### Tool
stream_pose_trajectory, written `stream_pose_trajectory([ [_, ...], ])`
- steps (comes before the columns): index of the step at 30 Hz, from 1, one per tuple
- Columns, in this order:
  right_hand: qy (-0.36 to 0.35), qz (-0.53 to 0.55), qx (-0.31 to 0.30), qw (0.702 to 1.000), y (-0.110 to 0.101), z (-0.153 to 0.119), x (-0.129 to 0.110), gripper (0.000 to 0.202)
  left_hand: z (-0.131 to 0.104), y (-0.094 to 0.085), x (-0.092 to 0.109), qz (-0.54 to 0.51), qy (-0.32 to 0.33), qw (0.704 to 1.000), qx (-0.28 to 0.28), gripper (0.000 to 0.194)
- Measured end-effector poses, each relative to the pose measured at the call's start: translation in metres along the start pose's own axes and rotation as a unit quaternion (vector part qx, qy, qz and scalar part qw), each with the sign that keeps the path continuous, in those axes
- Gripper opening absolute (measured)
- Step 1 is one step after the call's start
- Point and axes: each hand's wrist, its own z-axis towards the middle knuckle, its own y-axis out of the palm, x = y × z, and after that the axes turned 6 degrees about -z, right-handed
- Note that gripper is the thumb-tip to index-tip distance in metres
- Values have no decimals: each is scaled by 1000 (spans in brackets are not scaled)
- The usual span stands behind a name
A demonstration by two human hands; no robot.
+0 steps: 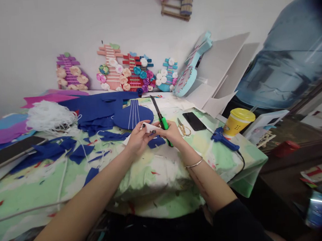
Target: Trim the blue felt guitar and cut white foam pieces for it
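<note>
Left hand pinches a small white flat piece, right hand grips a green-handled, dark-bladed knife, best angled safely away!

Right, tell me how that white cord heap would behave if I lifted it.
The white cord heap would probably sag and shift, as its thin strands lie in loose loops. It looks light for its bulk, being so loosely piled. Stray loops reach the blue sheets, so it might snag or trail there.
</note>
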Motion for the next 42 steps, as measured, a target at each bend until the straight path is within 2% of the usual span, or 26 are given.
stream_pose_trajectory([
  [7, -7, 9, -33, 999, -7, 1, 3, 29, 0, -7, -3, 68, 4, 998, -7, 18],
  [12, 12, 13, -25, 1000, -9, 2, 6, 27, 5, -13, -4, 125, 27, 992, -4, 21],
  [19, 6, -6, 48, 999, -10, 4, 8, 40, 7, -15, -2, 108, 55, 991, 51, 20],
  [26, -29, -63, 77, 995, -4, 4, 9, 60, 7, -15, -7, 161, 79, 982, 60, 29],
  [31, -36, -111, 163, 980, 1, 4, 9, 57, 5, -12, -10, 189, 79, 978, 43, 28],
  [33, -33, -87, 129, 987, 1, 3, 5, 57, 3, -11, -10, 197, 75, 977, 33, 28],
  [37, -21, -17, 14, 1000, 1, 0, -1, 54, 2, -9, -10, 179, 67, 981, 33, 30],
  [42, 1, 29, 24, 999, -3, 1, 2, 51, -2, -3, -4, 128, 31, 991, 10, 30],
])
